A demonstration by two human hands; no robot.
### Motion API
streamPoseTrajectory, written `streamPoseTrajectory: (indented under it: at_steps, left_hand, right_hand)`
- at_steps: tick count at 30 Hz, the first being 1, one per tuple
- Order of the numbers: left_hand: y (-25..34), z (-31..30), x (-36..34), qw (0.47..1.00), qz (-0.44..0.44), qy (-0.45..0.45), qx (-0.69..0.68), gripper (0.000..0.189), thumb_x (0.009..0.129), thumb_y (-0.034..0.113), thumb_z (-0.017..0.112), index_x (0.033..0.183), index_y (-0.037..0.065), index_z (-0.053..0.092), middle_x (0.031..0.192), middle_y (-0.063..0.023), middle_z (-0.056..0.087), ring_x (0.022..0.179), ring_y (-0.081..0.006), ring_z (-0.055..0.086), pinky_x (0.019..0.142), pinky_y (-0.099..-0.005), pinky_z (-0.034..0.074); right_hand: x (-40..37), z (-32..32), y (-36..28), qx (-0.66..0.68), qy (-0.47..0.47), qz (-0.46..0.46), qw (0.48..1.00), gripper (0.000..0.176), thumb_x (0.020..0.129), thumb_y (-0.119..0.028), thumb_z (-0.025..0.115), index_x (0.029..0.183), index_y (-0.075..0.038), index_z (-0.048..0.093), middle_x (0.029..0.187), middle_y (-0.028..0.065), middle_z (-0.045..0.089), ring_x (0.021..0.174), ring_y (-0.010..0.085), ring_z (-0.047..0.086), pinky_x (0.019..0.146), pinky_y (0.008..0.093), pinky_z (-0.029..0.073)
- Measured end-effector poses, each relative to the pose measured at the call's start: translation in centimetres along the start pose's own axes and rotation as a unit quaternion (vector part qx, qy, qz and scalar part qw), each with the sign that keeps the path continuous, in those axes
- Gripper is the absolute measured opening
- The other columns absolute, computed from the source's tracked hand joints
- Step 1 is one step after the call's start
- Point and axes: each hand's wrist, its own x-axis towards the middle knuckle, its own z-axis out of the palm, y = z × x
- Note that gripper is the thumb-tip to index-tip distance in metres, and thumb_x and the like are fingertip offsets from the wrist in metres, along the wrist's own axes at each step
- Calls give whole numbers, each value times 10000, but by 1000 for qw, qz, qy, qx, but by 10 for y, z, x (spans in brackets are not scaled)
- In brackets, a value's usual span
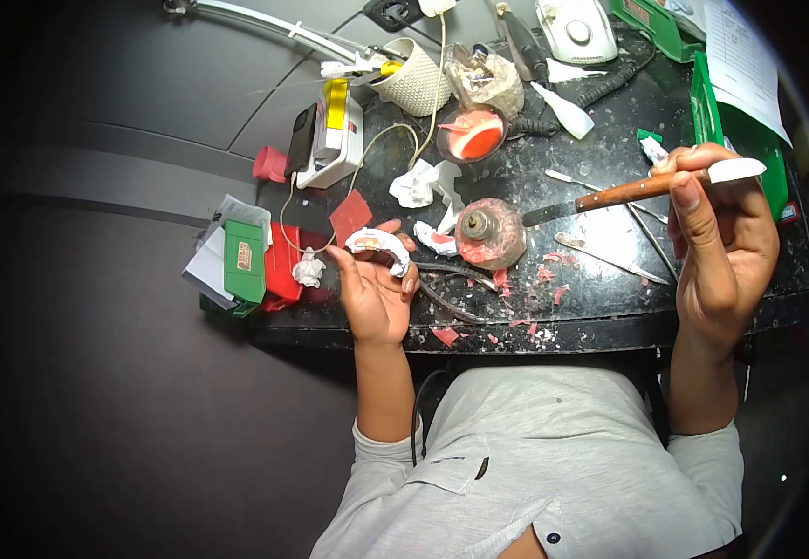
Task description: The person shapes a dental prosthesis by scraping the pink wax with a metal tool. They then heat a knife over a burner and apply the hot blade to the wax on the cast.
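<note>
My left hand, palm up, holds a white horseshoe-shaped dental cast with pink wax on it between thumb and fingers. In my right hand is a wax knife, pinched by its wooden handle. Its dark blade points left, the tip close beside the top of a spirit burner smeared with pink wax. The knife's pale, broad end sticks out past my fingers. Another white piece with pink wax lies between the burner and my left hand.
Pink wax scraps litter the black worktop near the burner. Several metal hand tools lie below the knife. A red wax sheet, crumpled tissue and a pan of pink wax stand beyond. Green bins flank both sides.
</note>
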Motion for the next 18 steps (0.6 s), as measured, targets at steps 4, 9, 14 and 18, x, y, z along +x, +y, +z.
streamPoseTrajectory:
  at_steps: [4,9,14,18]
  left_hand:
    - [5,5,-2,989,41,-101,97,736,1008,285,657,1548,-45,282,1122,-144,585,665,-124,498,524,-240,407]
    - [6,7,-9,984,23,-95,152,722,933,21,707,1533,-59,312,1169,-160,640,767,-74,565,556,-200,448]
    - [6,0,-9,971,39,-71,227,595,971,94,698,1437,-68,364,1164,-221,672,690,-129,590,535,-220,467]
    - [4,-1,-11,962,83,-75,251,421,1003,99,648,1318,-29,400,1168,-313,677,766,-246,717,587,-260,562]
  right_hand:
    - [-1,-3,4,-31,-25,-36,999,172,1004,-98,647,1147,-5,628,1022,97,697,648,26,489,543,156,340]
    - [-1,-3,4,-24,-28,-49,998,176,998,-89,653,1151,-6,629,1018,97,703,650,24,494,541,156,341]
    - [-1,-4,3,-28,-27,-38,999,178,1000,-85,649,1158,-6,624,1019,105,706,645,22,492,535,156,336]
    - [-1,-6,4,-31,-30,-36,998,176,1001,-81,645,1158,-5,622,1020,108,706,643,19,490,532,156,333]
